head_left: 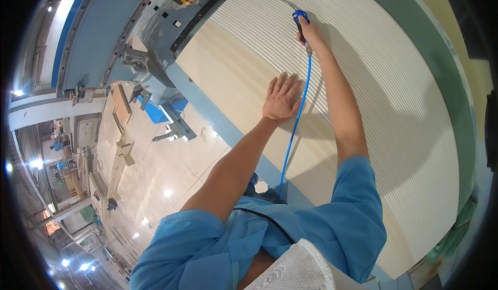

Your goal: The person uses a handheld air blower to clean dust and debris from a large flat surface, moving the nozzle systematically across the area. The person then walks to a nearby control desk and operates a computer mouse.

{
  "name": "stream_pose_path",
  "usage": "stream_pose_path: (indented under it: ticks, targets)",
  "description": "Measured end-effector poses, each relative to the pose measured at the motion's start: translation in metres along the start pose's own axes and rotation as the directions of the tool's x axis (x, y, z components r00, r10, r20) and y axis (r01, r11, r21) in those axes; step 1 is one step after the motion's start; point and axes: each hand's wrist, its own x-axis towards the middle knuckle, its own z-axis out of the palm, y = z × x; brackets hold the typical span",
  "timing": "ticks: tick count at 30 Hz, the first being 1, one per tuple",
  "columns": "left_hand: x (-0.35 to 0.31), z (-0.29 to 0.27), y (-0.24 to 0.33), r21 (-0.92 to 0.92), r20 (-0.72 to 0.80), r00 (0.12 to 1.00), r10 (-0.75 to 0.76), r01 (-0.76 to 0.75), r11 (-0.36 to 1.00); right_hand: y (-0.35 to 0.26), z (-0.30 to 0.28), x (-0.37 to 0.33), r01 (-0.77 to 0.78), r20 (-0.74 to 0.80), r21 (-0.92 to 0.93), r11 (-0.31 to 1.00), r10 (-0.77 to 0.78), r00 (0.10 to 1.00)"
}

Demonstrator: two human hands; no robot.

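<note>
A large pale panel [233, 66] lies in front of me, smooth along its left side and finely ridged over the rest. My right hand [312, 33] is wrapped round a blue air blow gun [300, 16], whose thin curved nozzle points up and left over the ridges. From its metal fitting, a blue air hose [296, 121] runs down across the panel toward my body. My left hand [282, 98] rests flat with fingers spread near where the smooth strip meets the ridged part, just left of the hose.
A big blue-grey machine [109, 25] stands at the upper left, with a metal bracket arm [174, 121] jutting out above the tiled floor [155, 170]. A green border [441, 61] curves round the panel's far right. Other people work in the distant hall at left.
</note>
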Motion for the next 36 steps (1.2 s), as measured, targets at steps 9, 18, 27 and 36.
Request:
stream_pose_path:
  ticks: [9, 18, 27, 36]
  targets:
    - [-0.001, -0.005, 0.000, -0.023, 0.017, 1.000, -0.003, 0.003, 1.000, -0.038, 0.065, 0.056, 0.001, 0.141, -0.097, 0.995, 0.013, 0.990]
    - [-0.001, -0.005, -0.001, -0.038, -0.014, 1.000, 0.000, 0.000, 0.999, -0.018, 0.038, 0.018, 0.139, 0.193, -0.265, 0.954, -0.089, 0.977]
    - [-0.004, 0.002, 0.000, 0.007, -0.073, 0.997, 0.021, -0.021, 1.000, 0.020, 0.051, -0.054, 0.072, 0.248, -0.155, 0.985, -0.032, 0.968]
    - [0.000, -0.001, -0.008, -0.087, -0.011, 1.000, 0.022, -0.023, 0.996, 0.015, 0.097, -0.026, 0.035, -0.204, -0.152, 0.988, -0.066, 0.977]
